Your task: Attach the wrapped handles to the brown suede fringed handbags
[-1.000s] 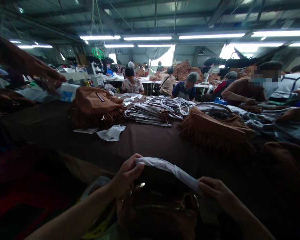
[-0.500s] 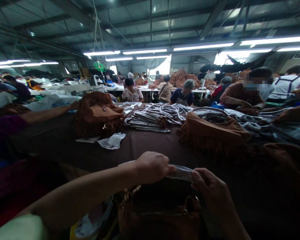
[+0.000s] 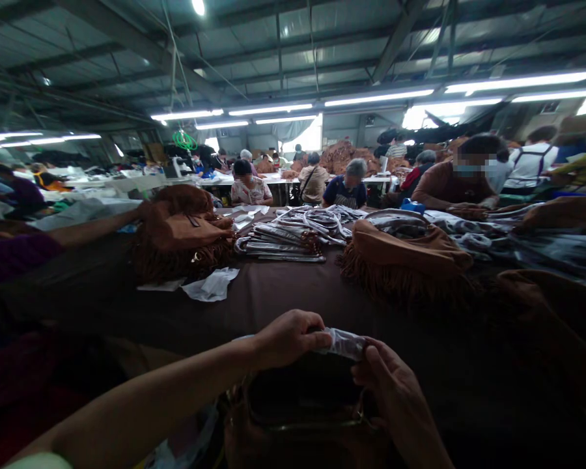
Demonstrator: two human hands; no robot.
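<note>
Both of my hands grip a handle wrapped in clear plastic (image 3: 344,344), which arches above a brown handbag (image 3: 297,443). My left hand (image 3: 289,337) is closed around its left part, thumb toward the right. At the right end, my right hand (image 3: 388,384) pinches the wrapped handle between thumb and fingers. Below them the bag's dark mouth faces up, with a metal ring showing near the right hand. The bag's lower part is dim and cut off by the frame edge.
Fringed brown bags lie on the dark table (image 3: 283,286), one at left (image 3: 180,228) and one at right (image 3: 410,247). Between them is a pile of plastic-wrapped straps (image 3: 293,238). White paper (image 3: 211,285) lies at left. A co-worker's purple sleeve (image 3: 19,257) reaches in; other people sit beyond.
My hands have come closer together along the wrapped handle, and the plastic between them looks more bunched. The whole view has shifted slightly.
</note>
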